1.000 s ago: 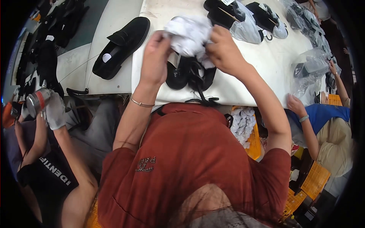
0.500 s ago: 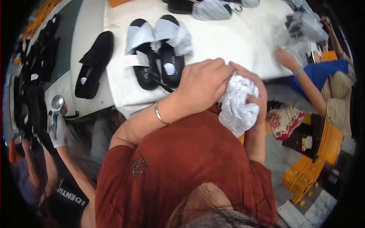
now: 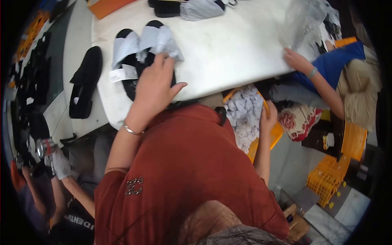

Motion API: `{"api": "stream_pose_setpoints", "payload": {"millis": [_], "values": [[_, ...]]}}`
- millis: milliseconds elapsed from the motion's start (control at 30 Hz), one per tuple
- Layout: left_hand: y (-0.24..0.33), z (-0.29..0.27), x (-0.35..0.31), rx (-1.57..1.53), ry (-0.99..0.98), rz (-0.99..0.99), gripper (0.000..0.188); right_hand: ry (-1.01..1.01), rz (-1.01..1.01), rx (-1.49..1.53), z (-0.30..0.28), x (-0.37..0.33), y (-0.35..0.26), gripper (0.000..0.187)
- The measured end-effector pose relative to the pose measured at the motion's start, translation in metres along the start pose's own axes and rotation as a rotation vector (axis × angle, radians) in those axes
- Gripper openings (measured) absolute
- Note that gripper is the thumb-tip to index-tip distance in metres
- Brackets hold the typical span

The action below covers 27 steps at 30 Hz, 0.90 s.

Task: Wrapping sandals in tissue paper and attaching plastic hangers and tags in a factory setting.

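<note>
A pair of black sandals (image 3: 130, 87) lies on the white table, their straps wrapped in white tissue paper (image 3: 152, 37). A white paper tag (image 3: 123, 74) hangs at the left sandal. My left hand (image 3: 155, 83) lies over the right sandal, thumb spread out and fingers reaching toward its wrapped strap; it covers much of the insole. Below the table edge, my right hand (image 3: 268, 117) has its fingers curled on the rim of a yellow basket (image 3: 277, 132). Inside the basket are many crumpled white paper balls (image 3: 244, 108).
A single black shoe (image 3: 86, 81) lies left of the sandals. More wrapped sandals (image 3: 192, 9) and an orange box (image 3: 107, 6) are at the far side of the white table (image 3: 228, 49). A co-worker's hand (image 3: 297, 60) is by clear plastic bags (image 3: 304, 18); another co-worker's gloved hand (image 3: 61, 163) is at left.
The crumpled paper ball is gone from my hands. My left hand has moved left onto the sandal, my right hand down to the basket. The view has shifted, uncovering the basket.
</note>
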<state>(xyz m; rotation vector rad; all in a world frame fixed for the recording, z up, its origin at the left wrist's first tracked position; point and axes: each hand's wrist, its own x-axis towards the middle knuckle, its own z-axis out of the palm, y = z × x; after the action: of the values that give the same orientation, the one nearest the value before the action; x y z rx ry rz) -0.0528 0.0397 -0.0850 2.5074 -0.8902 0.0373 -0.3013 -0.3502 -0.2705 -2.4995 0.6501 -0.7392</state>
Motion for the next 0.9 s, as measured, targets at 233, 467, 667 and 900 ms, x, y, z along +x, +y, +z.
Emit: {"api": "stream_pose_setpoints", "payload": {"millis": [233,467,667,900], "values": [[-0.011,0.018,-0.005,0.118,-0.05,0.022,0.035,-0.301,-0.601,0.34,0.027,0.131,-0.294,0.071],[-0.025,0.029,-0.023,-0.107,0.205,0.115,0.007,-0.553,-0.782,0.469,0.144,0.183,-0.314,0.047],[-0.034,0.016,-0.04,-0.212,0.142,0.487,0.013,-0.777,0.304,0.921,0.168,0.251,-0.26,0.032],[-0.03,0.017,-0.033,-0.164,-0.061,0.47,0.011,-0.815,-0.214,1.737,0.093,0.428,-0.268,0.031]]}}
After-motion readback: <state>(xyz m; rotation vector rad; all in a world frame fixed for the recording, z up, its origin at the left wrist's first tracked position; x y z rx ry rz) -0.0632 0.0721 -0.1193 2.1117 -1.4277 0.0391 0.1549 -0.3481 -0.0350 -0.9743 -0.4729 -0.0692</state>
